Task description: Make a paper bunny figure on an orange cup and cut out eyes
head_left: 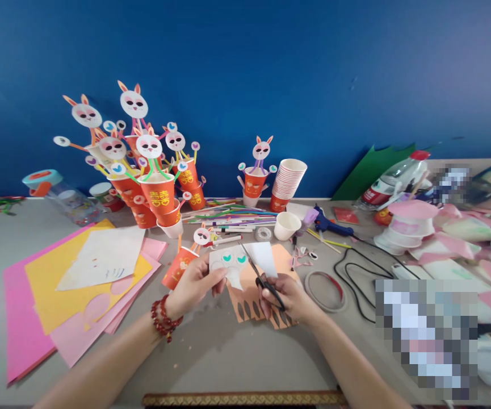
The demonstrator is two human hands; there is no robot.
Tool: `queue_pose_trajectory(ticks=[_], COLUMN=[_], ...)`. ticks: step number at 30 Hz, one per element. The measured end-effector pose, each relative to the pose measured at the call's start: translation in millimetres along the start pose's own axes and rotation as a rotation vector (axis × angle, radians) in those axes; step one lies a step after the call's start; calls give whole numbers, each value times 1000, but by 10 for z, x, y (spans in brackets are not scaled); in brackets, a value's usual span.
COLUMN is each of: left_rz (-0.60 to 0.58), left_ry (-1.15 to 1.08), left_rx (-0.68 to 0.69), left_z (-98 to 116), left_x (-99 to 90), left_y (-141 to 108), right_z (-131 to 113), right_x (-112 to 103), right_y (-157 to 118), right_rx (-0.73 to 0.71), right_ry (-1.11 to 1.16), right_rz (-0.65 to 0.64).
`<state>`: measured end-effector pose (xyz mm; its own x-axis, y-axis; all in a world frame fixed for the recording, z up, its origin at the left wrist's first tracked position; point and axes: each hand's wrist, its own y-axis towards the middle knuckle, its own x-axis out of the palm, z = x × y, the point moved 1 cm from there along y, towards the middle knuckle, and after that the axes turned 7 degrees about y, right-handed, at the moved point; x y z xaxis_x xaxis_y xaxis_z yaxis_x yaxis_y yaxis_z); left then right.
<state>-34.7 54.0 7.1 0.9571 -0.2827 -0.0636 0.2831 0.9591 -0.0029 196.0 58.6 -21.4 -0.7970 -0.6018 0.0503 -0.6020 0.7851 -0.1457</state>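
Between the thumb and fingers of my left hand [205, 281] is a piece of white paper [217, 257] with two teal heart shapes drawn in circles and a ragged lower edge. My right hand [285, 298] is closed around black-handled scissors [273, 291], whose blades point up and left at the right side of the paper. A curled white flap [265, 257] stands beside the blades; whether it is still joined to the paper I cannot tell. Beneath my hands lies orange paper [244, 307] with dark leaf-shaped marks. A red cup [180, 267] with a rabbit face leans just beyond my left hand.
Several red cups [156, 193] with rabbit figures stand at the back left, near coloured paper sheets [28, 295]. Behind my hands are a cup stack [288, 179], a white cup [288, 226] and a tape roll [264, 233]. A blue glue gun [332, 225] and grey ring [325, 291] lie right.
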Motion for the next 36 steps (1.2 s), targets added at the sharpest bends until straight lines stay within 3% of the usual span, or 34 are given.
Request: queue_pose_trajectory(ticks=[27,32,36], left_rz=[26,38,46], left_ry=[-18,-196,-398], left_rx=[-38,-17,23], left_z=[38,-56,-148], left_x=[-76,-77,43], left_y=[17,34,-3], right_z=[42,51,91], right_x=[-10,32,82], right_y=[4,-1,8], right_rx=[9,0,-25], right_ry=[32,74,145], right_rz=[-1,19,32])
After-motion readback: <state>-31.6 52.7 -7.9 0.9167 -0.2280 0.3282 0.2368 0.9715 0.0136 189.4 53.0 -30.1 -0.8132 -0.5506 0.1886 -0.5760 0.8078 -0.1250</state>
